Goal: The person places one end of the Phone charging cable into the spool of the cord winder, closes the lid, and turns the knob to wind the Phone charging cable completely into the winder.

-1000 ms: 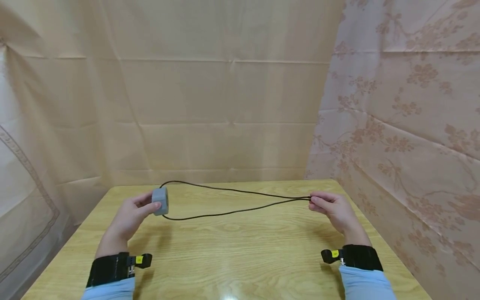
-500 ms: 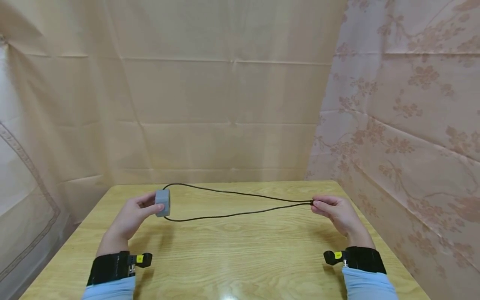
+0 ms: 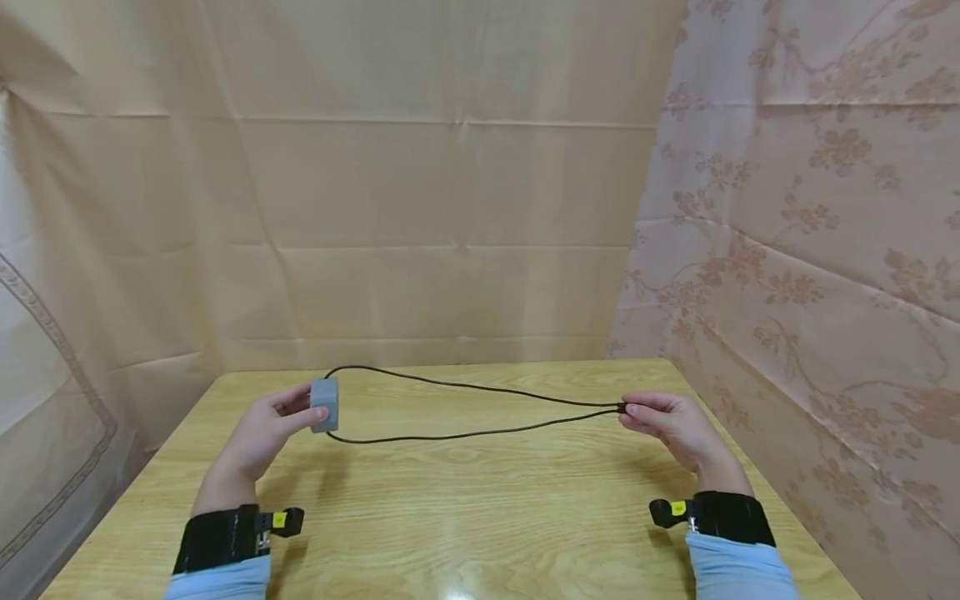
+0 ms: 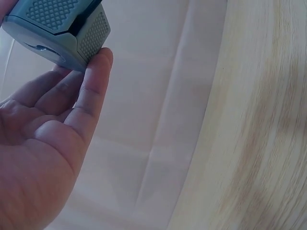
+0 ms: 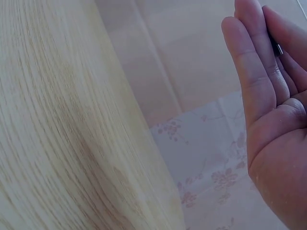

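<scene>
My left hand grips a small grey-blue block between thumb and fingers, held above the table. Seen from the left wrist, the block has angled sides with a raised diamond texture and a dark slot along one edge. A thin black cord leaves the block's top and bottom as two strands. These narrow together at my right hand, which pinches them between thumb and fingertips. In the right wrist view a small dark cord end with a shiny tip shows between the fingers; the rest of the cord is hidden there.
Below both hands spreads a light wood-grain table. A beige curtain hangs behind its far edge, and a flower-patterned cloth runs along the right side. Black camera straps are worn on both wrists.
The block has shifted very slightly right with the left hand. The right hand and the pinched cord strands sit a little lower. Both holds are kept.
</scene>
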The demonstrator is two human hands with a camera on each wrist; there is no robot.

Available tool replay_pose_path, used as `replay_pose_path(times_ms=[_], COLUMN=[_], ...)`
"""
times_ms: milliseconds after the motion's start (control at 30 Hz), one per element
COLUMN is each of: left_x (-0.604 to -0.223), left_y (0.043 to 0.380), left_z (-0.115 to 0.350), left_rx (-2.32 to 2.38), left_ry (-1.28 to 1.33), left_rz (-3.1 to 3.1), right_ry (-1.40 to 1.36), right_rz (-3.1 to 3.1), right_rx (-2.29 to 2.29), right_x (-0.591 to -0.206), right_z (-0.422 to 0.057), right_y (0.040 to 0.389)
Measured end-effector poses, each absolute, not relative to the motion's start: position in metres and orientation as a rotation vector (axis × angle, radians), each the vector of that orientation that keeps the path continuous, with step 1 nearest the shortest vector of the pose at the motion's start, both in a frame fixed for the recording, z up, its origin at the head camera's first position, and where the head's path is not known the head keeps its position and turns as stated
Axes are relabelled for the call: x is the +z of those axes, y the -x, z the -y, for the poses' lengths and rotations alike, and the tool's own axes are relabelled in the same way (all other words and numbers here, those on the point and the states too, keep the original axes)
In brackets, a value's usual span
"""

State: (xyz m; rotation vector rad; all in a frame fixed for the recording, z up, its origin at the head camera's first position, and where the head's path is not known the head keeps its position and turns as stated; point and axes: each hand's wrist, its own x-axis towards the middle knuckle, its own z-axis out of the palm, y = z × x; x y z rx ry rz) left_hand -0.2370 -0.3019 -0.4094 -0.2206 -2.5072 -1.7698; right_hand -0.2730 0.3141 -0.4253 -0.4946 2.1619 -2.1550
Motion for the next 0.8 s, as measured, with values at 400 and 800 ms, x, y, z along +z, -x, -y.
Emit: replay_pose_path(times_ms=[400, 800], left_x=[-0.404, -0.4005], left_y=[0.2325, 0.2321], left_z=[0.3, 0.2981], left_rx=[-1.768, -1.701], left_ry=[0.194, 0.207], left_rz=[2.5, 2.552], right_ry=[0.435, 0.39], right_rz=[-2.169, -2.195], right_rx=[-2.185, -2.193], right_x=[-0.4246, -0.4213], right_z=[-0.3147, -0.3103], right_y=[0.2722, 0.2697])
